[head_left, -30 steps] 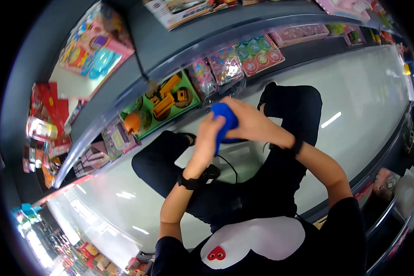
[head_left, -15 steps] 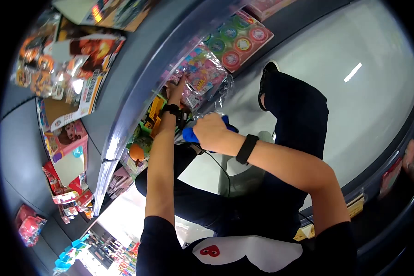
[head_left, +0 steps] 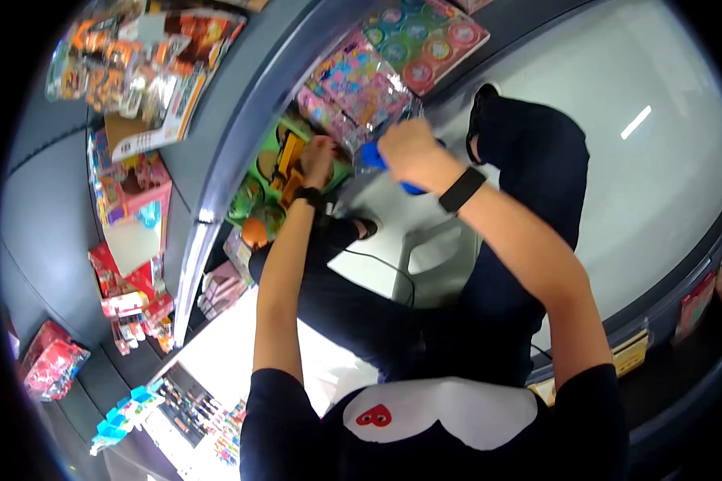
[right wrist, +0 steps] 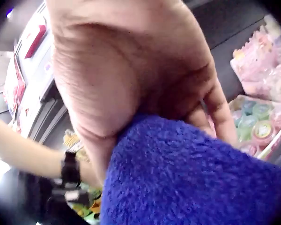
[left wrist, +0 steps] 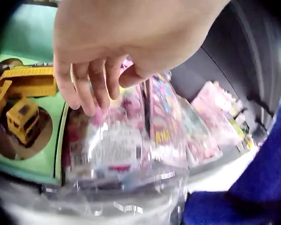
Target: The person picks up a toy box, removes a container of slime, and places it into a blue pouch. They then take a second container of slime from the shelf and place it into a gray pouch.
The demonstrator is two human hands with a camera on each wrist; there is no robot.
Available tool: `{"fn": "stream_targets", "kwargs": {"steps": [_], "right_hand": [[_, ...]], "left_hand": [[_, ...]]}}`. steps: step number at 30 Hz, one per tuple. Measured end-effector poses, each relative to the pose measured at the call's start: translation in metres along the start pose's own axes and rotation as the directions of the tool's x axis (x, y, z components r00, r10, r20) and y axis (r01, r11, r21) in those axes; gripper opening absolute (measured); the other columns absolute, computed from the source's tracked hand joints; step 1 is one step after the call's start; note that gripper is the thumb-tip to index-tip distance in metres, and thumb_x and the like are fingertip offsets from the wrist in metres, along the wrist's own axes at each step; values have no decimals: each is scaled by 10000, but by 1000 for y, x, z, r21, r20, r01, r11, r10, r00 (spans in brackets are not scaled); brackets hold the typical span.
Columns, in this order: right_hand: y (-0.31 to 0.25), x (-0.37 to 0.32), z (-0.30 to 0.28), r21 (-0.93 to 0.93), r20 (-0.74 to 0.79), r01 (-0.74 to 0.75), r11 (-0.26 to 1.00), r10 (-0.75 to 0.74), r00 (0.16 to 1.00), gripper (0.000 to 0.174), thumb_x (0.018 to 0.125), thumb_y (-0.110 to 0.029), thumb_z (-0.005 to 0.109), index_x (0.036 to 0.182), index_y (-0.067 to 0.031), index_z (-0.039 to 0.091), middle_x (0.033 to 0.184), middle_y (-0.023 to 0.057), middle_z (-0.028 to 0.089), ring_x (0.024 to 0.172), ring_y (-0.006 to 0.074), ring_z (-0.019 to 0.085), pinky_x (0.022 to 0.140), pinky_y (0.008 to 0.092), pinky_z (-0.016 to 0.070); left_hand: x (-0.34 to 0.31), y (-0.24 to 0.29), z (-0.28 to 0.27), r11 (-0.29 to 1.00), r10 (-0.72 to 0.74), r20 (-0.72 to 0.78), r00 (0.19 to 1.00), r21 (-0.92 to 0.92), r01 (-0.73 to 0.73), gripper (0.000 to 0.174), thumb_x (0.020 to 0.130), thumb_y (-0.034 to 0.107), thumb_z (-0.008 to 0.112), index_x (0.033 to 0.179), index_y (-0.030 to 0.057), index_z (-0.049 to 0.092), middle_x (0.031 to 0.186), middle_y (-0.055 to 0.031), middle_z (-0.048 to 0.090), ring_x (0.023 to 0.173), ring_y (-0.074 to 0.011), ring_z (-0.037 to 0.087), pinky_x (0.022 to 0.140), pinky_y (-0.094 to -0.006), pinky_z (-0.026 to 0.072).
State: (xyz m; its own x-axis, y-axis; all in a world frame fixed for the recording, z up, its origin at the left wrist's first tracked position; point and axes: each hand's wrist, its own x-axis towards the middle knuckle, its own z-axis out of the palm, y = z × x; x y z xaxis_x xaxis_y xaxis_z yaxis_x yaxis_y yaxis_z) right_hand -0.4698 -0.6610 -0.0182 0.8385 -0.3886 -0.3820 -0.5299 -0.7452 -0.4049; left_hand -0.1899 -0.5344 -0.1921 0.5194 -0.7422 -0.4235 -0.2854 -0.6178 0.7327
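Observation:
A fluffy blue cloth (right wrist: 178,173) hangs from my right hand (head_left: 415,154), which grips it over the front of the low shelf. Its folds fill the lower part of the right wrist view. My left hand (head_left: 318,163) is bent down at the shelf, its fingers loosely curved over a clear-wrapped pink package (left wrist: 110,145). The fingertips are right at the plastic wrapping. Beside that package stands a green box with yellow toy trucks (left wrist: 23,119). Another colourful package (left wrist: 165,126) leans on the other side.
A box of round coloured pots (head_left: 429,44) sits farther along the shelf. The clear shelf edge (head_left: 233,152) curves past my left arm. A black cable (head_left: 385,263) and a grey stool-like object (head_left: 441,256) lie between my legs.
Both hands were together at the blue cloth; the left then let go and reached to the pink packages. It has since drawn back toward the truck box, while the right moved forward with the cloth.

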Motion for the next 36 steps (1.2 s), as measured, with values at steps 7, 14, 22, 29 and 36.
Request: {"fn": "stream_targets", "kwargs": {"steps": [7,14,22,29,36], "right_hand": [[54,-37,-35,113,-397,-249,962,274,876,410,675,-418,778,812,-43,688,787,161,684,802,345,676,696,429,537],[69,-38,-62,329,-694,-333,884,465,550,545,779,-556,650,949,-39,688,759,211,663,726,407,651,634,483,538],[57,-32,-101,757,-653,260,600,672,349,326,771,-245,725,937,32,675,826,225,678,777,330,682,712,404,520],[77,-37,-104,842,-282,540,-10,845,455,203,812,-182,693,828,17,659,729,38,631,633,120,582,587,275,465],[83,-44,-101,814,-304,580,-20,836,456,158,842,-153,660,831,4,646,728,26,613,624,112,571,564,257,443]], "left_hand": [[-124,-2,95,825,-8,479,878,500,-265,545,823,267,627,1302,53,481,1287,-210,549,1110,-390,569,923,-430,470],[-93,18,120,848,174,110,979,489,-206,790,767,179,683,1416,-37,287,1302,-295,469,1186,-448,461,991,-473,398],[-77,15,112,619,411,181,894,664,-419,861,707,59,637,1450,-53,217,1478,-287,245,1331,-463,300,1096,-452,306],[-40,-4,152,823,327,-240,914,548,-151,727,822,142,614,1414,-78,253,1371,-330,374,1251,-458,365,1045,-497,307],[24,33,148,904,-77,-450,890,345,252,356,943,246,522,1206,16,589,1067,-165,659,909,-303,631,779,-367,483]]}}
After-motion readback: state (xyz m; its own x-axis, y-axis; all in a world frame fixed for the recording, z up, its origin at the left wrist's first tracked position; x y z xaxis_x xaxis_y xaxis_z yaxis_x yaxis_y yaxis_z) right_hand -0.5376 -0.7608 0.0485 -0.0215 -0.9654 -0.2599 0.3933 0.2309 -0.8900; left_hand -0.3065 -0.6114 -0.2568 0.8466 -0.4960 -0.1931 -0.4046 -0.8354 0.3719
